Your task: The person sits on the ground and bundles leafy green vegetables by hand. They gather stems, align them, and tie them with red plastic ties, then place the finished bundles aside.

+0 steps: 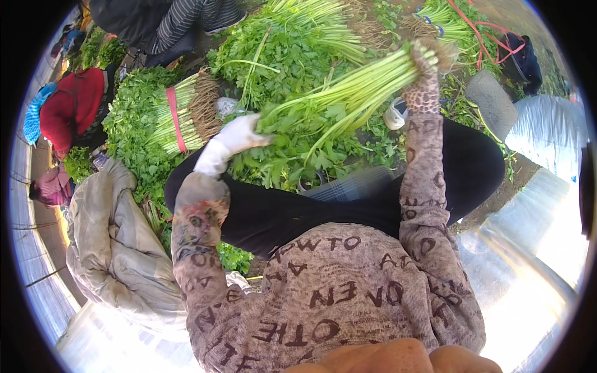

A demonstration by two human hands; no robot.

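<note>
My right hand [423, 77], in a leopard-print glove, grips a bunch of celery [368, 88] near its pale root end. The stalks slope down to the left, and their leafy tops spread in front of my crossed legs. At the leaves' left edge is my left hand [246, 132] in a white glove, its thumb and fingers apart. Blur and leaves hide whether those fingers hold any of the foliage. Left of that hand lies a large bundle of celery [179, 114], tied with a red band [175, 119], its brown roots facing right.
Loose celery [289, 51] is heaped ahead. Smaller bunches with blue ties [438, 28] lie at upper right near red strapping [480, 28]. A grey padded cloth [116, 242] sits at my left. Clear plastic sheeting [522, 242] covers ground at right. Other people [74, 107] are at the left.
</note>
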